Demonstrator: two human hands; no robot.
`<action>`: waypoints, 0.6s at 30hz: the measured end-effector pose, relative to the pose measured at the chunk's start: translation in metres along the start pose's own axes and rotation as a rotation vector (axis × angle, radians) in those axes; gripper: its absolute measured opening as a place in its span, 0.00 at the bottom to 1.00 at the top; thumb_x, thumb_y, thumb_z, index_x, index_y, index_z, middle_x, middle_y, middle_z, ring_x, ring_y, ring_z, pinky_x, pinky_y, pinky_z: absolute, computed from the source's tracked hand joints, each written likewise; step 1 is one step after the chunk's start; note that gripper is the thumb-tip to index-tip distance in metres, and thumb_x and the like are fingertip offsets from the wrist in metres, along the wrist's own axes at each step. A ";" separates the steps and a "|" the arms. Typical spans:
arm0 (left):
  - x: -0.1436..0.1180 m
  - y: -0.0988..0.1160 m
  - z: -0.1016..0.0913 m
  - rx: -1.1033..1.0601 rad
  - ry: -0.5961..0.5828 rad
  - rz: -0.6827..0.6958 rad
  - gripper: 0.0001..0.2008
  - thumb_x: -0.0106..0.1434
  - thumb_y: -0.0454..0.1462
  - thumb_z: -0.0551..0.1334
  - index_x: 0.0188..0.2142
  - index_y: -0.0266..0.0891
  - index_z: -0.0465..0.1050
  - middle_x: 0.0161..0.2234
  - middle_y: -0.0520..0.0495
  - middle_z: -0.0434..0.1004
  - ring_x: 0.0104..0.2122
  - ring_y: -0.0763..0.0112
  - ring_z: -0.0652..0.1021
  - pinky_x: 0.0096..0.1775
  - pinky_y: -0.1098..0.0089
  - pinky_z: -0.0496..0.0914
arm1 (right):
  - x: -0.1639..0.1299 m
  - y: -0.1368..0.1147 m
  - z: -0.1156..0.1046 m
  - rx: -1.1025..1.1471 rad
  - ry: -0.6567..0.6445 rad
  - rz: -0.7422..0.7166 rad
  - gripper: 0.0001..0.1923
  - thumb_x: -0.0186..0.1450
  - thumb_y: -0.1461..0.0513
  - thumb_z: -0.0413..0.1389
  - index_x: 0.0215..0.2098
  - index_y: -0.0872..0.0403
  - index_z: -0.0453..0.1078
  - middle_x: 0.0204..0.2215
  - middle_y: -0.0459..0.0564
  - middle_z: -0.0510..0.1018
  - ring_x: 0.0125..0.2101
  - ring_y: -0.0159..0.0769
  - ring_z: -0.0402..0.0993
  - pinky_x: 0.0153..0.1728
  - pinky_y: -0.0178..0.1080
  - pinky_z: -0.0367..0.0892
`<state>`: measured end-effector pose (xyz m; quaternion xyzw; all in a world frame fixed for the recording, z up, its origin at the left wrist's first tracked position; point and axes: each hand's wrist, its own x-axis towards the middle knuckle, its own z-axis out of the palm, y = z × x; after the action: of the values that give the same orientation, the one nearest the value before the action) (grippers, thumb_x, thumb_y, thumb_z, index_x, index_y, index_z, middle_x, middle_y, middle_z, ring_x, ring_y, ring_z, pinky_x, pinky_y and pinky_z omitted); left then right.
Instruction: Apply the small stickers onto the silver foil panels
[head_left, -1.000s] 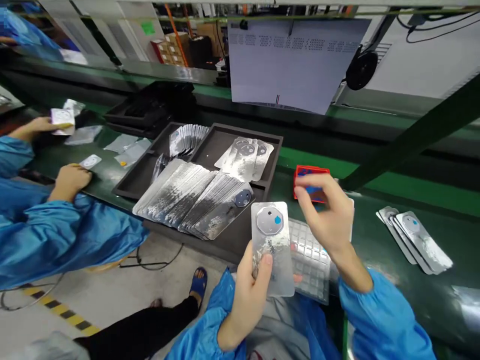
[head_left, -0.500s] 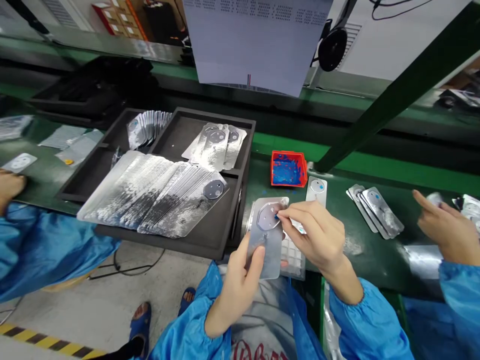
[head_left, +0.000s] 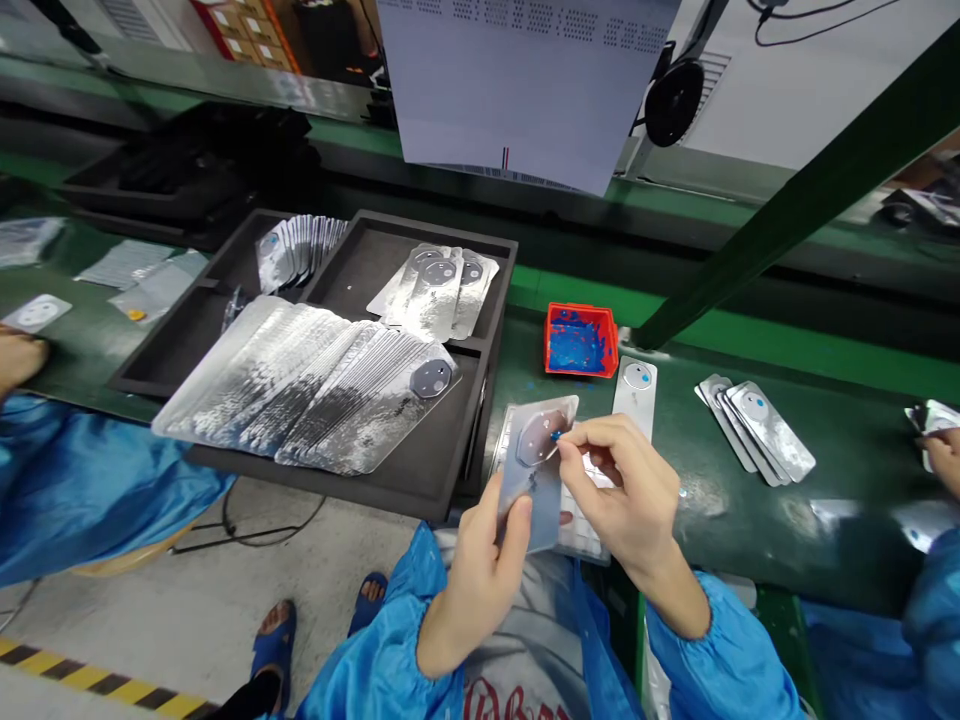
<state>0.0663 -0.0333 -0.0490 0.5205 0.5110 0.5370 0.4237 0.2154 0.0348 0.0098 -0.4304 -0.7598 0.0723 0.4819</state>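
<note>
My left hand (head_left: pixel 474 575) grips the lower part of a silver phone back panel (head_left: pixel 529 490), thumb on its face. The panel is tilted and has a round camera area with small holes near its top. At the right side of that area, my right hand (head_left: pixel 622 500) pinches a tiny blue piece (head_left: pixel 556 436) between thumb and forefinger. Whether the piece is fixed in a hole I cannot tell. Behind the panel a white gridded sheet (head_left: pixel 583 528) is partly hidden. Beyond my hands stands a red bin (head_left: pixel 581 315) with small blue pieces in it.
A black tray (head_left: pixel 450 455) at left bears fanned silver panels (head_left: pixel 300 390). One panel (head_left: pixel 636 390) lies by the red bin, several overlapping panels (head_left: pixel 761 430) further right. Co-workers' hands show at the left edge and right edge. A green post (head_left: pixel 787 200) slants up behind.
The panel has turned a little in my left hand, and the blue piece between my right fingers shows more. The co-worker's hand at right has moved further right.
</note>
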 end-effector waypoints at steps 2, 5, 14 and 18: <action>0.004 -0.004 0.000 0.158 0.045 0.223 0.16 0.79 0.36 0.57 0.62 0.40 0.77 0.48 0.40 0.91 0.42 0.59 0.91 0.45 0.69 0.84 | -0.001 -0.009 0.003 0.171 -0.023 0.291 0.07 0.72 0.66 0.61 0.35 0.52 0.74 0.27 0.44 0.77 0.24 0.29 0.69 0.24 0.32 0.67; 0.008 -0.009 0.001 0.288 0.058 0.433 0.23 0.78 0.30 0.54 0.68 0.42 0.73 0.55 0.39 0.89 0.47 0.61 0.90 0.50 0.70 0.83 | 0.002 -0.019 0.002 0.453 -0.120 0.620 0.13 0.72 0.56 0.64 0.32 0.52 0.72 0.25 0.43 0.75 0.22 0.28 0.68 0.22 0.31 0.65; 0.004 -0.004 -0.001 -0.055 -0.013 -0.043 0.23 0.80 0.45 0.59 0.68 0.39 0.69 0.52 0.35 0.89 0.44 0.53 0.91 0.43 0.62 0.87 | -0.087 -0.035 -0.089 0.238 0.169 0.914 0.14 0.71 0.53 0.66 0.33 0.50 0.71 0.30 0.45 0.79 0.23 0.31 0.73 0.25 0.34 0.71; 0.013 -0.003 -0.002 -0.115 0.039 -0.072 0.20 0.78 0.47 0.63 0.63 0.38 0.74 0.53 0.36 0.89 0.42 0.54 0.91 0.41 0.62 0.88 | -0.197 -0.013 -0.144 -0.502 0.206 1.114 0.19 0.65 0.45 0.62 0.39 0.51 0.76 0.28 0.51 0.79 0.26 0.42 0.77 0.29 0.44 0.75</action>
<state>0.0623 -0.0200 -0.0500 0.4659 0.5058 0.5601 0.4618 0.3548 -0.1597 -0.0405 -0.8673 -0.3644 0.0900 0.3268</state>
